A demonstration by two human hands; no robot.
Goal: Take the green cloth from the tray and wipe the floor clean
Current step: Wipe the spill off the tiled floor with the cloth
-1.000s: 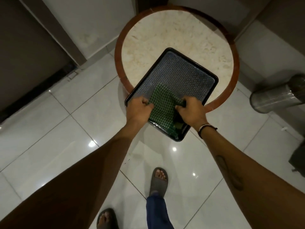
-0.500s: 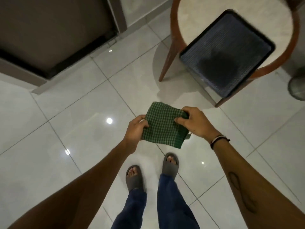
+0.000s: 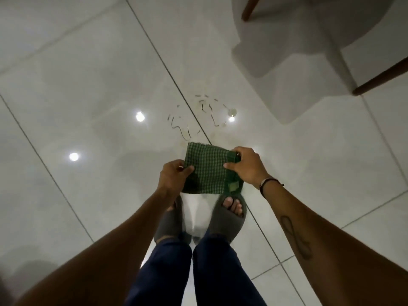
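Observation:
A folded green checked cloth hangs in the air above my feet, held flat between both hands. My left hand pinches its left edge and my right hand grips its upper right corner. On the glossy white tile floor just beyond the cloth lies a patch of thin dark squiggly marks and small spots, straddling a grout line. The tray is out of view.
Two brown wooden table legs enter at the top right, with the table's shadow on the tiles beneath. My feet in grey slides stand directly under the cloth. Ceiling lights reflect on the floor at the left.
The cloth left the tray and came away in both hands. My view has swung down from the table to the floor, and the dirty marks now show ahead of the cloth.

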